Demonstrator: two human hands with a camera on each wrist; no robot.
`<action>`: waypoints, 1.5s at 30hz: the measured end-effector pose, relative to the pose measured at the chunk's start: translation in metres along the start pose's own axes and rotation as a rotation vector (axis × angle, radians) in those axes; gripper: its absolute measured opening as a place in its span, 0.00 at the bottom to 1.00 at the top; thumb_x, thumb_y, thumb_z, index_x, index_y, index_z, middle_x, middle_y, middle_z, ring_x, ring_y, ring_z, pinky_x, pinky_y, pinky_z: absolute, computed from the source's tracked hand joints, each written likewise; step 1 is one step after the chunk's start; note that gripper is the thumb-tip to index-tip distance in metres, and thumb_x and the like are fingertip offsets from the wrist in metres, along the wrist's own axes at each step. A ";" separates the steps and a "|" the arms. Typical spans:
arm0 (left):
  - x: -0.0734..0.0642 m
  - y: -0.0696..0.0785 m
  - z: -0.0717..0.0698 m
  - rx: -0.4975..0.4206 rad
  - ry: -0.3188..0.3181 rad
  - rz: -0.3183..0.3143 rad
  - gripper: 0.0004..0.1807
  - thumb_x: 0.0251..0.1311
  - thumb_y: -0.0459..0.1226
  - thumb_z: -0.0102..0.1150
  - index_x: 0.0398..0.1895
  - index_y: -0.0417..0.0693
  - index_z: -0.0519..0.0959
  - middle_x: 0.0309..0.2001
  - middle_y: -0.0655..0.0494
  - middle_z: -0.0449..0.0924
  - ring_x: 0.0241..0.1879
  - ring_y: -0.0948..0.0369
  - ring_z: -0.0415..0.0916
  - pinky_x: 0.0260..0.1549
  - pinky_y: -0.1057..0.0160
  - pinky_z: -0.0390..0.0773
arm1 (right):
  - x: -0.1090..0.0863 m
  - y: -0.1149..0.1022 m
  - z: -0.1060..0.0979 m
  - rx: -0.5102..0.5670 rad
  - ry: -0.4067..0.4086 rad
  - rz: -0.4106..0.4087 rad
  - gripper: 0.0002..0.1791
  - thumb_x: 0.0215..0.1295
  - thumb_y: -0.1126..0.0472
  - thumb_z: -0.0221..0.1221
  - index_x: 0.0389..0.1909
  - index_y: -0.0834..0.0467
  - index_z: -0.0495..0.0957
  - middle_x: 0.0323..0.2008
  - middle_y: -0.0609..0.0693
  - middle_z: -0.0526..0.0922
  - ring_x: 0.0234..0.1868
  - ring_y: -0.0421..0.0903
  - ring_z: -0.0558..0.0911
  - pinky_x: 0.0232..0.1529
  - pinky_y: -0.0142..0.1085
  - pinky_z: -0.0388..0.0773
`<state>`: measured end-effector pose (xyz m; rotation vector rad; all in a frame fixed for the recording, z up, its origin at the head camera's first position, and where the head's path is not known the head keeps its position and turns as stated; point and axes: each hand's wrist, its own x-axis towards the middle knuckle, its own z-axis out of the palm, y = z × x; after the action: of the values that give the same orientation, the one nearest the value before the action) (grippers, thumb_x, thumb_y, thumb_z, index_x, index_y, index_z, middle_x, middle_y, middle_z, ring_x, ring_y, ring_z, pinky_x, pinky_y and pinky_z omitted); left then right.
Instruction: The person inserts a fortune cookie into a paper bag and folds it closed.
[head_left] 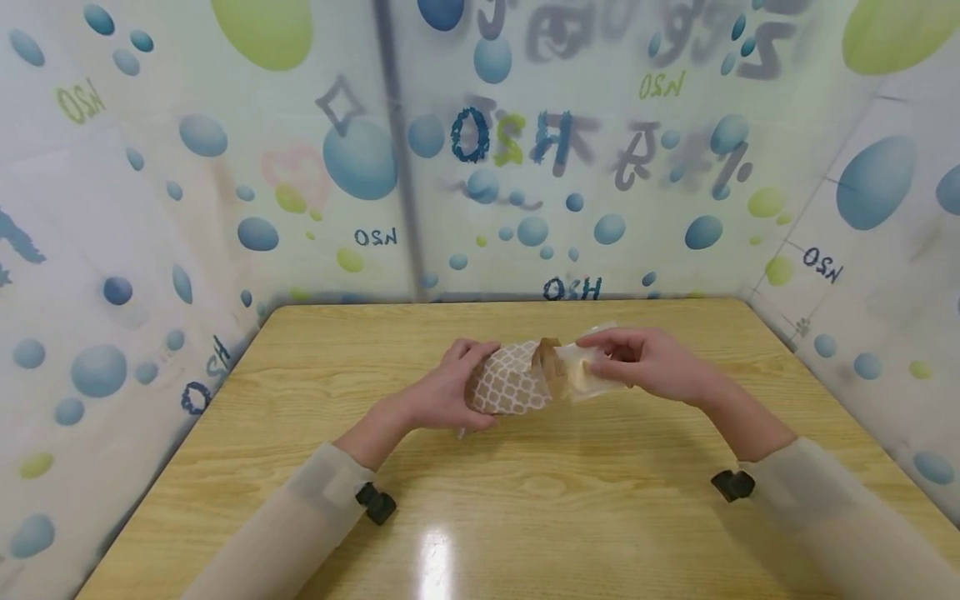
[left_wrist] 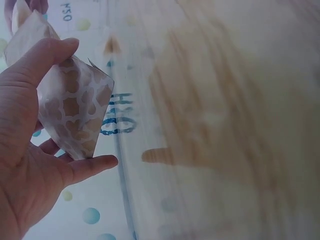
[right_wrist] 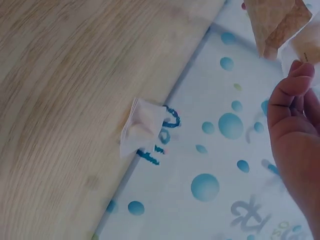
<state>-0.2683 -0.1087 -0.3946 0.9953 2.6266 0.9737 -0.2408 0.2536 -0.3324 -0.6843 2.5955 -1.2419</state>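
Observation:
A brown paper bag point(head_left: 510, 379) with a white lattice pattern lies sideways above the table, its folded mouth toward the right. My left hand point(head_left: 446, 392) holds it at the closed end, thumb and fingers on opposite sides; the left wrist view shows the bag's pointed bottom corner point(left_wrist: 82, 130). At the mouth, my right hand point(head_left: 656, 367) pinches a small translucent packet point(head_left: 581, 375) with something pale inside. Part of this packet overlaps the bag's opening. A second whitish packet point(right_wrist: 142, 127) lies on the table, beyond the right hand.
The wooden table point(head_left: 480, 500) reaches back to a pale wall sheet point(head_left: 525, 217) printed with blue and green drops and lettering. Similar sheets hang at both sides. A small black device point(head_left: 375, 502) sits at the left cuff, another point(head_left: 732, 485) at the right.

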 end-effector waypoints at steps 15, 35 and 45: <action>0.001 0.006 0.004 -0.012 -0.028 0.006 0.62 0.56 0.44 0.84 0.89 0.53 0.54 0.76 0.43 0.56 0.75 0.47 0.60 0.76 0.39 0.69 | 0.022 -0.004 0.019 -0.090 0.004 -0.022 0.22 0.76 0.54 0.69 0.69 0.49 0.84 0.40 0.49 0.81 0.30 0.45 0.73 0.30 0.34 0.74; 0.001 0.006 0.005 -0.032 -0.010 -0.013 0.62 0.54 0.45 0.84 0.89 0.54 0.54 0.76 0.43 0.57 0.74 0.47 0.62 0.76 0.39 0.69 | 0.028 -0.008 0.040 -0.169 0.098 -0.096 0.20 0.74 0.55 0.72 0.63 0.52 0.87 0.42 0.49 0.84 0.29 0.44 0.74 0.30 0.35 0.75; 0.003 0.007 0.004 -0.039 -0.005 -0.008 0.63 0.55 0.47 0.84 0.89 0.53 0.54 0.77 0.43 0.57 0.74 0.47 0.62 0.75 0.39 0.71 | 0.027 -0.011 0.041 -0.115 0.126 -0.045 0.21 0.75 0.50 0.70 0.65 0.49 0.87 0.45 0.49 0.87 0.30 0.45 0.76 0.30 0.36 0.75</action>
<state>-0.2651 -0.1003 -0.3932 0.9757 2.5952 1.0159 -0.2466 0.2061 -0.3489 -0.7099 2.7871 -1.1928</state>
